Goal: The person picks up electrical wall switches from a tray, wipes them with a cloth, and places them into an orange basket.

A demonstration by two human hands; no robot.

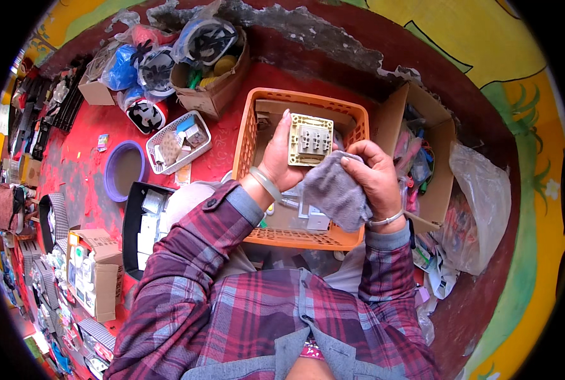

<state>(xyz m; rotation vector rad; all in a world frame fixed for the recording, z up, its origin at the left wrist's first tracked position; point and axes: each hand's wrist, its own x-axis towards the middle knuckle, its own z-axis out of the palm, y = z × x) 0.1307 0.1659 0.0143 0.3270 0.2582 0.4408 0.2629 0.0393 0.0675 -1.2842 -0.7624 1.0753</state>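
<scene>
A square cream wall switch (311, 140) is held in my left hand (278, 158), its back with grey terminals turned up toward me. My thumb lies along its left edge, and the other fingers are mostly hidden beneath. A grey cloth (337, 190) hangs from my right hand (378, 177), pinched between thumb and fingers just right of the switch. The cloth's upper edge comes close to the switch's lower right corner; whether they touch I cannot tell. Both hands are above an orange plastic basket (282, 238), in which a few small white and grey pieces lie.
A cardboard box of colourful goods (439, 196) stands right of the basket, beside a clear plastic bag (482, 202). Leftward are a white basket (197, 152), a purple basin (108, 174) and a black tray (130, 234). Bagged helmets (206, 41) and another carton (222, 98) sit by the wall.
</scene>
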